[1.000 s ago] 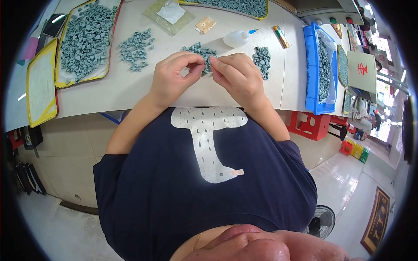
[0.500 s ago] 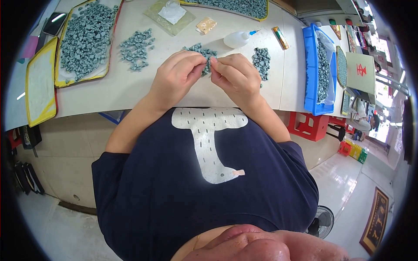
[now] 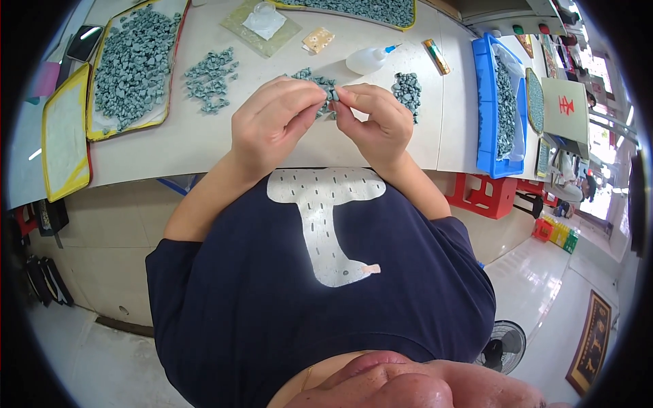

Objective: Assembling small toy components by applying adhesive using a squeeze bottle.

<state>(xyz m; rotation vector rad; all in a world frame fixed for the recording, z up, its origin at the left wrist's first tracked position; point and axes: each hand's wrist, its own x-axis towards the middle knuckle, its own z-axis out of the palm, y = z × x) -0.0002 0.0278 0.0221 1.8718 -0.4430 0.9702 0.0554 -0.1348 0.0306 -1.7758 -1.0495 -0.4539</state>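
Note:
Both hands meet close together over the near part of the white table (image 3: 204, 146). My right hand (image 3: 377, 122) pinches a small grey-green stone-like piece (image 3: 335, 96) between thumb and forefinger. My left hand (image 3: 272, 126) is closed in a pinch just beside it, touching or nearly touching the piece; whatever its fingertips hold is hidden. Partly behind the fingers lies a small pile of like pieces (image 3: 309, 73). A loose heap (image 3: 209, 78) is spread to the left, and a darker heap (image 3: 407, 92) lies just right of my right hand.
At the left stand a yellow-rimmed tray (image 3: 132, 68) full of pieces, a second yellow-rimmed tray (image 3: 66, 132) and a phone (image 3: 85, 42). Farther back are a white squeeze bottle (image 3: 365, 61), a patterned packet (image 3: 317, 39) and a narrow box (image 3: 436, 56). A blue crate (image 3: 484, 115) stands right.
My right hand's fingers have lifted and parted slightly from the left hand's, so the small piece in its pinch now shows. The view has shifted slightly; the left hand stays pinched.

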